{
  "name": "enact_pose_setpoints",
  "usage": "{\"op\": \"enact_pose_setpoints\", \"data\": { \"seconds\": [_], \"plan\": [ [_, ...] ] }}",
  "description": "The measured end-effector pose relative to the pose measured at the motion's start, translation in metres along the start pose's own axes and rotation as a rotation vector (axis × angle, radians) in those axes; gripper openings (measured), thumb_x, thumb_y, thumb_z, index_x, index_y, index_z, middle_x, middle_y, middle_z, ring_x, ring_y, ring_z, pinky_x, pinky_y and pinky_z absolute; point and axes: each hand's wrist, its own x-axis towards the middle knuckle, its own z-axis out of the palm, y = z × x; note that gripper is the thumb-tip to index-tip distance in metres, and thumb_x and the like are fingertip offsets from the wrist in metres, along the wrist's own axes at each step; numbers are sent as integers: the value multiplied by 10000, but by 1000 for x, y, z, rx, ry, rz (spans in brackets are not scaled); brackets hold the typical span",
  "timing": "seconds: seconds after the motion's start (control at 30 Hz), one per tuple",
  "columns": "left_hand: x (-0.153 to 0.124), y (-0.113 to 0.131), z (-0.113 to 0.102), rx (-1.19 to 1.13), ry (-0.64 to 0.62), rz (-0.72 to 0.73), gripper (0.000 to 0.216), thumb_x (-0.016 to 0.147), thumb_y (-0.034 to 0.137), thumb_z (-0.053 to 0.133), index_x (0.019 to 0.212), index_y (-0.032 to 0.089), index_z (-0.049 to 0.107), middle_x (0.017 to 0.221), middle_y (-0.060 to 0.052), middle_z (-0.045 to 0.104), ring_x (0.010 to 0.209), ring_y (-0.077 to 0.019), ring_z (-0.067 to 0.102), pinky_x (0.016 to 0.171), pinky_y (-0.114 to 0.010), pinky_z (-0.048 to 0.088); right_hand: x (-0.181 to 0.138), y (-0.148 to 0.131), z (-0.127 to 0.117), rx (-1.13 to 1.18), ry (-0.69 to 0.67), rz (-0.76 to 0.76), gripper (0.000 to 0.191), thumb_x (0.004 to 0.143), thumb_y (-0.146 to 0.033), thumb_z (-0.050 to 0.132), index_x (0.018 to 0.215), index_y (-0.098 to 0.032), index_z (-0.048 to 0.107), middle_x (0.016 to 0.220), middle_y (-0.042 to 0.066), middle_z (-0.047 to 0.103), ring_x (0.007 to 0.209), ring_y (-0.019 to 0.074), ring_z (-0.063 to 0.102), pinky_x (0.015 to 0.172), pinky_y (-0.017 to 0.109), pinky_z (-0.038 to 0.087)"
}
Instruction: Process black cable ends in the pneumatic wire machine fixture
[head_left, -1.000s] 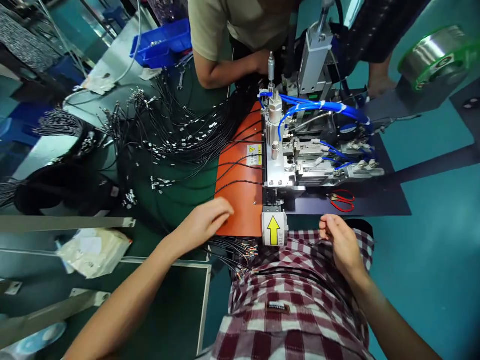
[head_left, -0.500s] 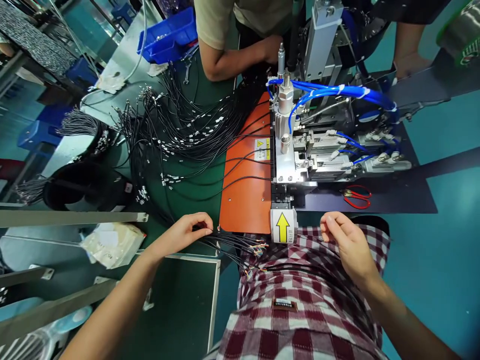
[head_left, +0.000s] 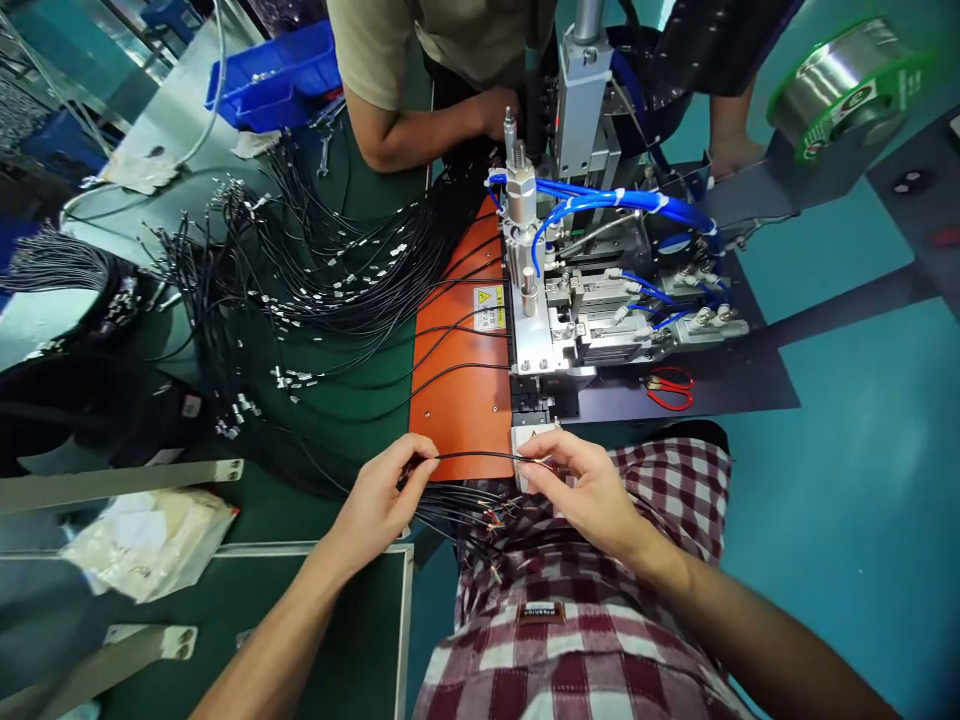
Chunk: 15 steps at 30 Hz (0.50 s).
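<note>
"One black cable (head_left: 476, 454), and where exactly?"

"Held taut-ish over the near end of the orange plate (head_left: 457, 425). The left hand (head_left: 386, 495) pinches it between thumb and fingers; the right hand (head_left: 585, 490) has its fingertips closed on it near the other end."

"How far along is the work?"

"Partway, I'd judge. Several laid cables (head_left: 459, 371) cross the plate and run up to the metal machine (head_left: 531, 345), so those look placed. The held one isn't among them, and a loose bunch (head_left: 454, 494) below the plate, coloured wires showing at its ends, seems left over."

"Materials?"

"The cable is slim, round and gently bowed. The plate looks smooth; the machine is bright, blocky metal under glossy, arching blue tubes (head_left: 600, 203). Leftward, a cable heap (head_left: 375, 300) with small pale tips fans across the green tabletop (head_left: 352, 432)."

"Farther out?"

"Red-handled snips (head_left: 670, 388) with looped grips, a shiny, green-rimmed wire spool (head_left: 840, 85), and a co-worker's bent forearm (head_left: 435, 140)."
</note>
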Motion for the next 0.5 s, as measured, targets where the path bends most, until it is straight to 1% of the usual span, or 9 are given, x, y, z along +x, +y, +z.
{"op": "enact_pose_setpoints", "data": {
  "seconds": [0.07, 0.1, 0.17, 0.2, 0.27, 0.3, 0.33, 0.4, 0.5],
  "plan": [
    [1, 5, 5, 14, -73, 28, 123, 937, 294, 459, 962, 208, 543, 855, -12, 605, 728, -133, 558, 660, -247, 458, -1, 3, -2, 13, 5, 29, 90, 865, -264, 611, 931, -213, 646, 753, 12, 663, 652, 156, 640, 634, 303, 521],
    [3, 10, 7, 24, -110, 55, 141, 936, 292, 470, 1028, 212, 542, 906, -22, 625, 763, -140, 579, 686, -253, 468, -2, 4, -2, 8, 5, 29, 89, 866, -256, 609, 935, -213, 646, 749, 10, 663, 644, 154, 639, 626, 299, 517],
    [10, 24, 13, 47, -171, 145, 234, 938, 290, 484, 1159, 223, 518, 1033, -45, 652, 882, -162, 615, 778, -278, 478, -3, 4, -3, -12, 7, 7, 105, 861, -243, 613, 957, -213, 644, 799, 20, 674, 668, 153, 642, 629, 293, 511],
    [14, 33, 16, 58, -197, 198, 252, 943, 288, 480, 1184, 226, 514, 1068, -50, 657, 926, -173, 619, 821, -296, 471, -4, 3, -4, -20, 9, -7, 122, 857, -237, 617, 975, -215, 639, 836, 27, 677, 693, 154, 644, 642, 292, 510],
    [23, 51, 25, 33, -240, 279, 203, 963, 278, 434, 1120, 219, 549, 1005, -44, 675, 882, -174, 629, 799, -298, 466, -5, 0, -8, -30, 20, -28, 158, 851, -228, 622, 1008, -222, 622, 880, 30, 675, 740, 156, 642, 679, 294, 512],
    [27, 59, 29, -10, -269, 287, 193, 973, 269, 403, 1069, 216, 562, 943, -35, 674, 830, -164, 627, 759, -283, 464, -6, -2, -10, -32, 27, -30, 179, 848, -226, 626, 1026, -226, 610, 885, 28, 670, 757, 157, 640, 692, 294, 512],
    [29, 65, 33, -65, -294, 267, 198, 980, 264, 380, 1025, 215, 567, 877, -22, 663, 769, -151, 614, 711, -265, 458, -7, -4, -13, -34, 33, -25, 202, 843, -226, 633, 1042, -230, 597, 881, 24, 665, 766, 157, 637, 697, 292, 512],
    [31, 73, 41, -166, -325, 170, 206, 985, 269, 362, 968, 217, 560, 781, 3, 617, 669, -129, 565, 638, -240, 433, -9, -6, -18, -43, 41, -4, 246, 829, -223, 652, 1063, -236, 578, 858, 14, 657, 767, 157, 633, 687, 284, 507],
    [32, 75, 48, -255, -343, 59, 183, 980, 275, 375, 931, 217, 542, 790, 13, 591, 666, -120, 534, 636, -231, 421, -9, -7, -23, -89, 52, 16, 263, 814, -199, 661, 1061, -237, 577, 832, 3, 650, 758, 154, 628, 685, 280, 501]
  ]
}}
